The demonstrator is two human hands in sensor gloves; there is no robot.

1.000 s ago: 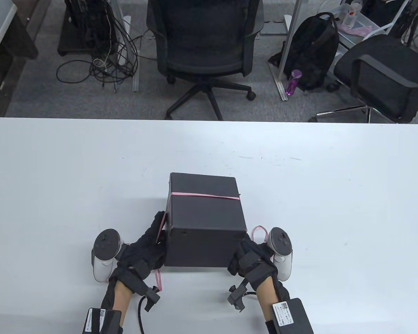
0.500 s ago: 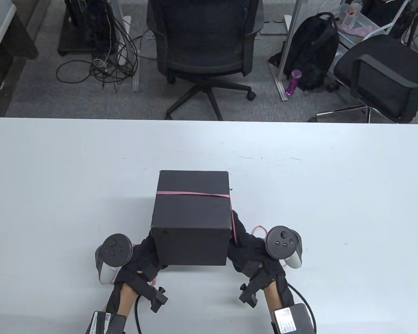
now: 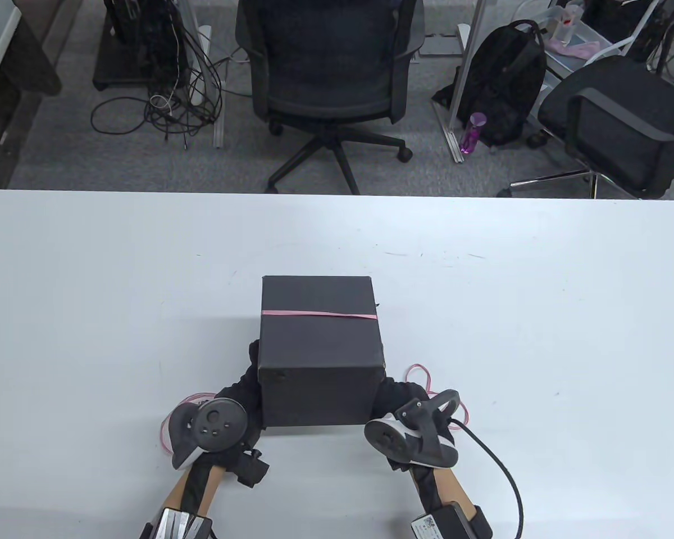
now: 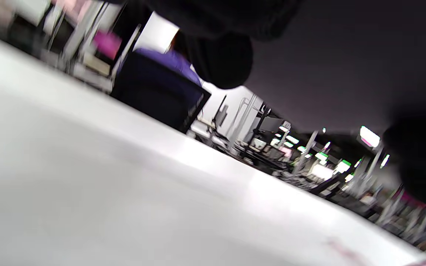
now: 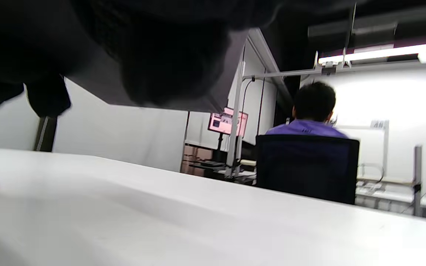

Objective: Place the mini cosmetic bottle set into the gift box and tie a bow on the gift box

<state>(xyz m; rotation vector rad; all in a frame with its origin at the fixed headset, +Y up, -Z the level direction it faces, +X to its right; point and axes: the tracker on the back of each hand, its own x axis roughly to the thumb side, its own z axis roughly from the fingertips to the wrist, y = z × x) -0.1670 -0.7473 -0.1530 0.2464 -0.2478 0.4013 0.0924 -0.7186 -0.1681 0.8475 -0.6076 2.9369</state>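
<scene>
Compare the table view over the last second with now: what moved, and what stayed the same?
The gift box shifted left, then partway back, squaring up. Both hands rolled, the left hand and right hand still at its near corners, grip hidden. The pink ribbon stays across the lid, ends loose on the table.

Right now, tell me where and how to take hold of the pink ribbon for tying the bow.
Take the two loose ends lying on the table: one loop beside the right hand, one by the left hand. The pink ribbon lies taut and flat across the black gift box top, offering no grip there.
</scene>
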